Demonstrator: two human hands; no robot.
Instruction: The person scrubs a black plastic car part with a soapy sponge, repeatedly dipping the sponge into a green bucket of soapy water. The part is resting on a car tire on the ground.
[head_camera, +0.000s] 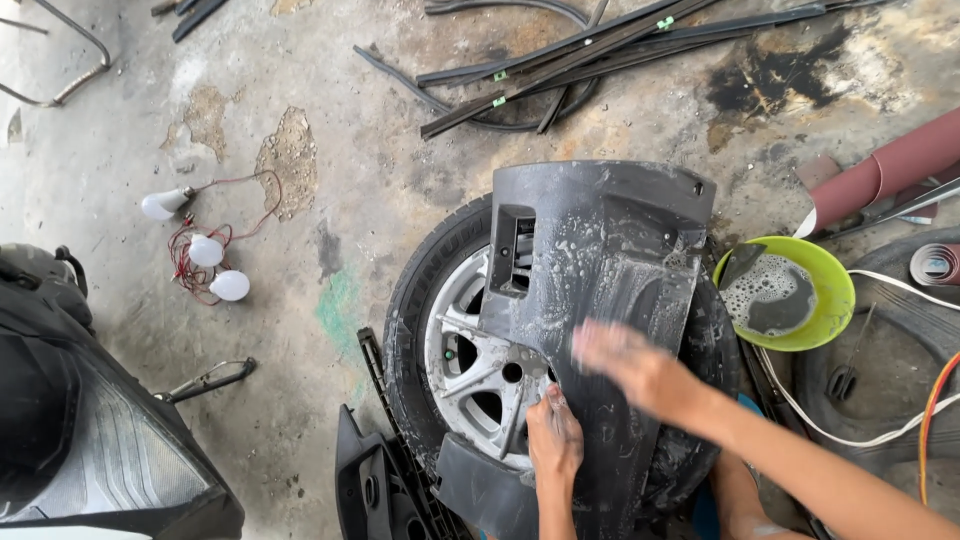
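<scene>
Workshop floor clutter

Three white bulbs (205, 250) on red wires (185, 262) lie on the stained concrete floor (300, 300) at left. Black trim strips (600, 45) are heaped along the top. A green bowl (835, 300) of soapy water sits at right, just below a roll of red sandpaper (890, 170); a white cable (860, 435) and an orange hose (935, 400) run past it. A headlamp (90, 450) fills the lower left corner, with a metal hook (205, 380) beside it.
</scene>
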